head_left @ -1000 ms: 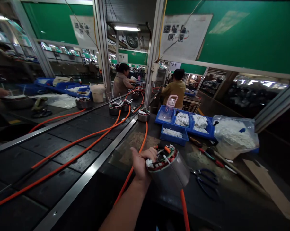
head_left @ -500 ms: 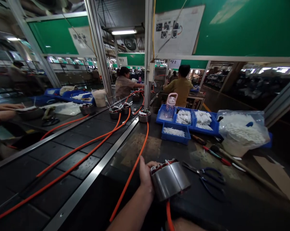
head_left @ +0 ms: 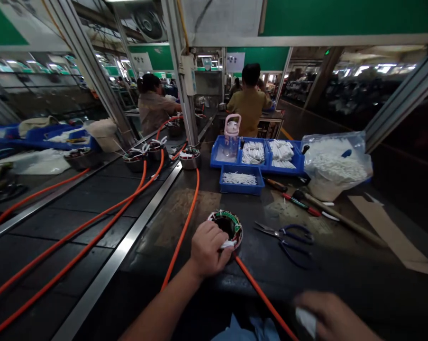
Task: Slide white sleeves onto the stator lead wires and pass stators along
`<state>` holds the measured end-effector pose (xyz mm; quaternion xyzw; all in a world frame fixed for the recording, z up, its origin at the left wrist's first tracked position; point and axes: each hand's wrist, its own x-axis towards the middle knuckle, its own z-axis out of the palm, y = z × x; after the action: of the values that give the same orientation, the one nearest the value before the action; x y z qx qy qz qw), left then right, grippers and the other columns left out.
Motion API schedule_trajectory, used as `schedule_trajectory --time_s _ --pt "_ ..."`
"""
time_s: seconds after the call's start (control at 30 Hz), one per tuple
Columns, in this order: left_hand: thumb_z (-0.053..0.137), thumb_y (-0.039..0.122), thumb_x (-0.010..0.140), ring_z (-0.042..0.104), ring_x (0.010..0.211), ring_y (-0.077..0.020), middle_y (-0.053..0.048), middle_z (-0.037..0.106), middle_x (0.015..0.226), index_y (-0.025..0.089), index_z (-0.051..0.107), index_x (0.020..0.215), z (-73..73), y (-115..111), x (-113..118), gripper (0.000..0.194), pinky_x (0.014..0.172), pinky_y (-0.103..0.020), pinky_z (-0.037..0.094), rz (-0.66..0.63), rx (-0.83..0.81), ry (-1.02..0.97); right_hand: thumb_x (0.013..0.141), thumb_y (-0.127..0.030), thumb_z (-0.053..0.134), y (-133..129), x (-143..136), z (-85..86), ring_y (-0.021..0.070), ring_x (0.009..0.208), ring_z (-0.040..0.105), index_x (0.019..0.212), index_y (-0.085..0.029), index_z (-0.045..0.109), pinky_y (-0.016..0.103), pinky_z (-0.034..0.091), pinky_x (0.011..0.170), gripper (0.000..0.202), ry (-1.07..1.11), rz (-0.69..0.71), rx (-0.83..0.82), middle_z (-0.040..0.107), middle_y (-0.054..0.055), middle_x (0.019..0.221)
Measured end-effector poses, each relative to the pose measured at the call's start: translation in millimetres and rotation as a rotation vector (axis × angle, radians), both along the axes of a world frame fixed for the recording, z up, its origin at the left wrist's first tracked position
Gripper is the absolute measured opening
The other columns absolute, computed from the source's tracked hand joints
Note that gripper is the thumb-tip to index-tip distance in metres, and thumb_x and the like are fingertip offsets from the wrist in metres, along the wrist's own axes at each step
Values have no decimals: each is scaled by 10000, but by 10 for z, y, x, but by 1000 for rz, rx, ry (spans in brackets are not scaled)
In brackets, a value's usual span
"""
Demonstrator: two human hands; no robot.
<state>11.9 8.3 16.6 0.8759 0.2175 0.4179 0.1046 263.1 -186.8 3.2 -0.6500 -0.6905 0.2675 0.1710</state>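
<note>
Fingers of the left hand (head_left: 208, 248) curl in a narrow grip over the near left side of a round metal ring part with a green circuit board and white ties (head_left: 237, 227), which sits on the dark desk (head_left: 210, 277) close to its near edge. A small white piece (head_left: 228, 244) shows by the thumb. An orange cable (head_left: 261, 291) leaves the ring's near side and slants right, over the near edge. Right hand (head_left: 323, 312), blurred, is beyond that edge to the right, with a white object (head_left: 306, 323) at its fingers; whether it grips this, I cannot tell.

Just right of the ring lie scissors with dark blue handles (head_left: 281, 234), blades towards it. Farther in stands a small blue plastic tray of thin white sticks (head_left: 241, 189); behind it, along the far edge, a row of blue bins (head_left: 288, 169) holds a clear bottle with a pink handle (head_left: 231, 142) and white rolls (head_left: 252, 152). A clear bag of white pieces (head_left: 336, 166) stands at the row's right end. In front of the bag lie a brown-handled tool (head_left: 276, 184), a red and green tool (head_left: 302, 204) and a long wooden stick (head_left: 352, 225), with a flat cardboard strip (head_left: 391, 234) towards the right edge. Another wired metal ring (head_left: 190, 160) sits at the far left corner, beside the shiny metal rail (head_left: 128, 241).
</note>
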Motion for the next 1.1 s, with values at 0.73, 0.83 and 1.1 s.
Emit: schedule_trajectory --time_s 0.73,0.83,1.1 --pt "485 350 838 511 874 -221 -88 618 931 184 577 1140 128 -253 89 356 900 -434 306 131 -43 135 739 -301 547 1335 343 373 231 854 590 902 -200 498 330 478 728 198 268 -433 328 596 90 943" --pt "507 478 815 488 973 -273 -142 589 1030 121 507 1203 165 -396 136 527 913 -456 301 87 -5 96 767 -370 579 1053 -181 523 181 721 594 858 -225 489 308 497 629 194 847 -154 228 580 52 945" --pt "281 514 898 446 631 -164 -54 529 685 164 544 767 319 -590 -8 457 604 -286 316 -254 -508 227 811 -446 531 865 -618 687 182 654 580 724 -190 688 273 466 613 314 717 -46 227 645 64 684"
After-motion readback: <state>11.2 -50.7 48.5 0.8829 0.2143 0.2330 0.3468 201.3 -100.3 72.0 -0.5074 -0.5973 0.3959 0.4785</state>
